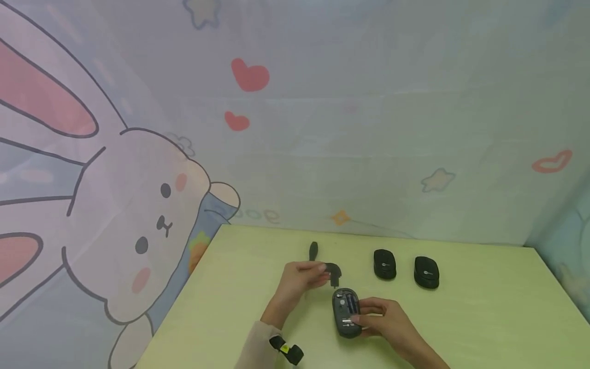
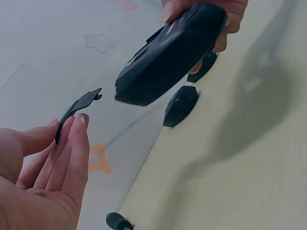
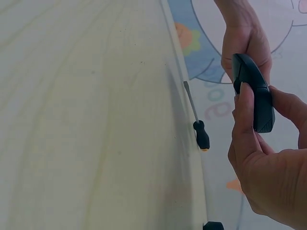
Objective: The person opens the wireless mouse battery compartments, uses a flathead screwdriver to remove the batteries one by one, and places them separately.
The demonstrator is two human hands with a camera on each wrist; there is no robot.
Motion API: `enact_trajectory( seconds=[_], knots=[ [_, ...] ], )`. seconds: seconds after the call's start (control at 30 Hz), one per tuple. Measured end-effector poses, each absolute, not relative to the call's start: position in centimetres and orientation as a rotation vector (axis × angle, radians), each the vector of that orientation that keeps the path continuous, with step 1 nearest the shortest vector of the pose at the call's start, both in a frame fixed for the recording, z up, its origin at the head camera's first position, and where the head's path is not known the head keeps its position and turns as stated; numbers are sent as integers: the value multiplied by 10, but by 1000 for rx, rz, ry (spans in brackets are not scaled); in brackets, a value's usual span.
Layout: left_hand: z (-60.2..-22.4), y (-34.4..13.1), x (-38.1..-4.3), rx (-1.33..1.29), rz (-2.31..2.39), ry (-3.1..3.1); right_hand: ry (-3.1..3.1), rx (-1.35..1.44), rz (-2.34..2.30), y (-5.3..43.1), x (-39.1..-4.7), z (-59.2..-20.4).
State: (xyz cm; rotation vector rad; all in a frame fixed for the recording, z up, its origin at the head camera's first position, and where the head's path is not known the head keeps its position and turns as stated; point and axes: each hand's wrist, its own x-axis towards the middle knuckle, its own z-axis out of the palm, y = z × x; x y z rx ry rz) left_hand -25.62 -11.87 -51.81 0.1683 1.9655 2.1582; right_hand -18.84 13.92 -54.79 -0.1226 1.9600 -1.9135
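Observation:
My right hand grips a dark computer mouse by its side, underside facing up. Its battery compartment is uncovered and shows batteries inside. Between thumb and fingertips, my left hand pinches a thin, curved black battery cover. The cover is apart from the mouse, just beyond its far end in the head view. In the right wrist view the mouse hides the cover and part of the left hand.
Two more black mice, one nearer and one farther right, lie on the pale yellow-green table. A screwdriver lies near the table's back edge, beyond the left hand. A printed cloth backdrop hangs behind.

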Motion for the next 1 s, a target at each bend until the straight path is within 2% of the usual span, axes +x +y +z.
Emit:
enact_trajectory(
  seconds=[0.47,0.67,1.0],
  knots=[
    [-515,-155,-296,-9,2256,1915,1991,-100,-1930,150,-188,-550],
    [-524,-176,-315,-207,2306,1896,1941,-117,-1937,153,-185,-550],
    [-542,-197,-343,-324,2263,2030,1936,-108,-1939,153,-182,-547]
  ],
)
